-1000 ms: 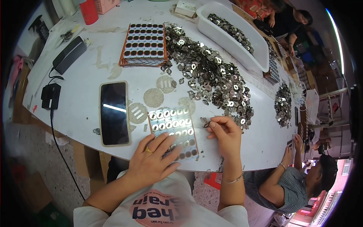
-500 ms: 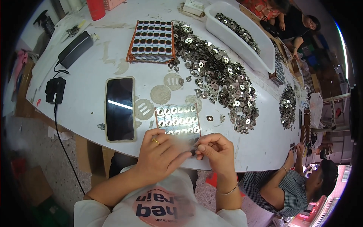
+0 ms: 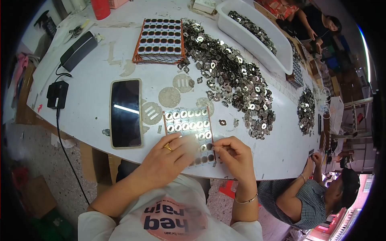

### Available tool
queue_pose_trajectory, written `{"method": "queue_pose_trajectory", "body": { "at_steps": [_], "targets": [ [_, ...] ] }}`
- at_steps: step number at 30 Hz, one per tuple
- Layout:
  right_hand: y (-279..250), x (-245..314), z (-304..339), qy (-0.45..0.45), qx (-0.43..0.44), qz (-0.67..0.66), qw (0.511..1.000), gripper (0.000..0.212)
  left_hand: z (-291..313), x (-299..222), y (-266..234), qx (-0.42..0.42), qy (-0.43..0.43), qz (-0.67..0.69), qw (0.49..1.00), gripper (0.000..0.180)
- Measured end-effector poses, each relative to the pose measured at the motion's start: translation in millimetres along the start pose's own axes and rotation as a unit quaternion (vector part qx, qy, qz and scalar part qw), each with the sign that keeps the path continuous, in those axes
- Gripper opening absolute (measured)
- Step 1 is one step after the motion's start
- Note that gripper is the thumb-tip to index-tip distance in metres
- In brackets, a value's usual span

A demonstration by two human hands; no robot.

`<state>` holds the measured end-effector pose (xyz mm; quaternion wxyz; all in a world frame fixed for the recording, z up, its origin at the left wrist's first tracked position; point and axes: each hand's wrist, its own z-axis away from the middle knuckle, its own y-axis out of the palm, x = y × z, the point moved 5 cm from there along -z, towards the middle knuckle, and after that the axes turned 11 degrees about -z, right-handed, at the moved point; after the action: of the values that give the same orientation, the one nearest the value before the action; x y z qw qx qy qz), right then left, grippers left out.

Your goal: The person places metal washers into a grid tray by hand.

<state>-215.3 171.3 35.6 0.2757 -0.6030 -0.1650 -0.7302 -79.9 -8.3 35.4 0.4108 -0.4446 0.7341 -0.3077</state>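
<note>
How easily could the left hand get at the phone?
Probably yes, quite easily: the phone lies beyond the left hand and to its left, and nothing visible stands between them.

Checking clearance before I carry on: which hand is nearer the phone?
Left. The left hand is to the lower right of the phone; the right hand is farther off on that same side.

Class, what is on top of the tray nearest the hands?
On the tray, shiny metal discs fill the far rows; dark round spots show near its front edge. The left hand hides part; what lies beneath is covered.
</note>
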Motion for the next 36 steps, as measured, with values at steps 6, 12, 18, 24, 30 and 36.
{"method": "queue_pose_trajectory", "body": {
  "at_steps": [6, 12, 18, 24, 30, 36],
  "targets": [
    [13.1, 11.1, -7.0, -0.084, 0.069, 0.177, 0.978, 0.014, -0.4, -1.1, 4.6, 0.043, -0.047, -0.029, 0.998, 0.009],
    [14.0, 10.0, -7.5, -0.04, 0.019, 0.15, 0.988, 0.013, 0.3, -3.9, 7.2, 0.03, -0.054, -0.04, 0.997, 0.012],
    [13.8, 9.6, -4.9, -0.088, 0.045, 0.212, 0.972, 0.013, 2.7, -5.6, 9.9, 0.053, -0.045, -0.048, 0.996, 0.025],
    [6.3, 31.6, -21.8, -0.2, 0.017, 0.293, 0.935, 0.028, -0.3, -5.3, 7.7, 0.023, -0.064, -0.042, 0.997, 0.013],
    [0.7, 24.6, -40.4, -0.26, -0.01, 0.363, 0.895, 0.039, -0.6, -5.2, 8.7, 0.002, -0.066, -0.052, 0.996, 0.01],
    [29.9, 0.8, -0.4, 0.045, 0.11, -0.175, 0.977, 0.016, -4.0, 14.9, 4.1, -0.031, -0.103, -0.034, 0.994, 0.011]
  ]
}}
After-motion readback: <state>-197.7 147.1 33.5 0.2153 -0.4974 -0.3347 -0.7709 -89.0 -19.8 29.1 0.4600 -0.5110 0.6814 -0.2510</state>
